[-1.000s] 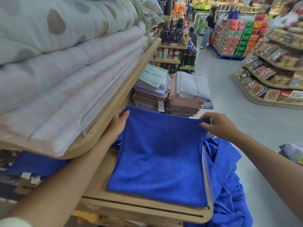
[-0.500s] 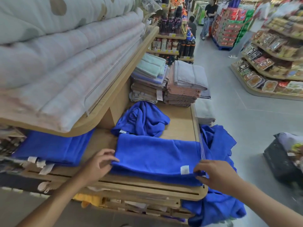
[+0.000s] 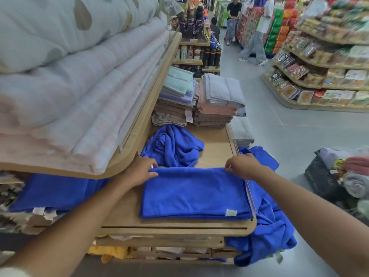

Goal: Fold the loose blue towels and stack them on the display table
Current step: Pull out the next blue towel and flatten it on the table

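A folded blue towel (image 3: 194, 193) lies flat on the wooden display table (image 3: 175, 226), a white tag at its near right corner. My left hand (image 3: 139, 170) grips its far left corner and my right hand (image 3: 242, 165) pinches its far right corner. Behind it a crumpled blue towel (image 3: 172, 146) sits on the table. More loose blue towels (image 3: 267, 232) hang over the table's right side. A stack of blue towels (image 3: 54, 191) lies under the upper shelf at left.
Folded bedding (image 3: 75, 76) fills the shelf overhead at left. Stacks of grey, pink, brown and green towels (image 3: 215, 102) stand at the table's far end. A dark basket (image 3: 325, 176) of rolled towels sits on the floor right. Shoppers walk the aisle beyond.
The towel's near half has been folded away from me, halving it. Both hands went from the near edge to the far corners.
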The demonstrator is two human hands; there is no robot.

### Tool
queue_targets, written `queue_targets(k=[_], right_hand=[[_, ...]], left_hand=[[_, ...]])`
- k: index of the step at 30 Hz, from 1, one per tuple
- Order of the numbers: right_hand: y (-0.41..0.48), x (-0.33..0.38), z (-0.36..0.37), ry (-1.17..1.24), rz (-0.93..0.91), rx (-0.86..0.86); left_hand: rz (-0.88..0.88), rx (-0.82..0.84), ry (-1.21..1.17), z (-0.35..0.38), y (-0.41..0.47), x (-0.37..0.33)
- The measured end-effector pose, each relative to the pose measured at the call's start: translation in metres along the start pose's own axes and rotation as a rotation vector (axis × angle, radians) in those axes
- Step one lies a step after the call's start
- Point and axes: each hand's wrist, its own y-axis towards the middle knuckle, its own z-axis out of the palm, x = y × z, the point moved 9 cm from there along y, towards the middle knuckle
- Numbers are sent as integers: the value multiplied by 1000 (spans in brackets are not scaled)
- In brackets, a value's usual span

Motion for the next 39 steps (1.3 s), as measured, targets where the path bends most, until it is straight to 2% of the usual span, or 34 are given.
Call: queue_targets(k=[2,5,10,14,18,21,23,26,29,32,34,36,39], right_hand=[[-5,-12,-2,97,-1,16],[-29,-23,-14,319,8,-11],[-89,-11,-54,627,-44,-254],[-145,1,-96,869,-152,-384],[-161,3,-102,1136,-85,-447],[-136,8,-49,1301,31,-229],[-119,15,-6,1298,117,-107],[-96,23,41,1061,211,-73],[-74,26,57,909,229,-97],[-59,23,42,834,239,-253],[-55,22,26,787,242,-409],[-55,26,22,719,254,-451],[-65,47,22,641,148,-479]], left_hand=[[45,-5,-64,-3,-3,2],[77,-25,-359,-7,-15,13],[122,-83,-722,-31,-40,36],[50,-186,-1037,-55,-72,70],[-7,-291,-1274,-63,-87,73],[-90,-234,-1289,-33,-87,75],[-208,-157,-1253,8,-87,82],[-347,-87,-1126,65,-89,93],[-436,-130,-1141,84,-84,106],[-387,-252,-1081,67,-67,112],[-359,-328,-948,55,-57,112],[-310,-404,-770,44,-56,109],[-42,-476,-465,27,-74,77]])
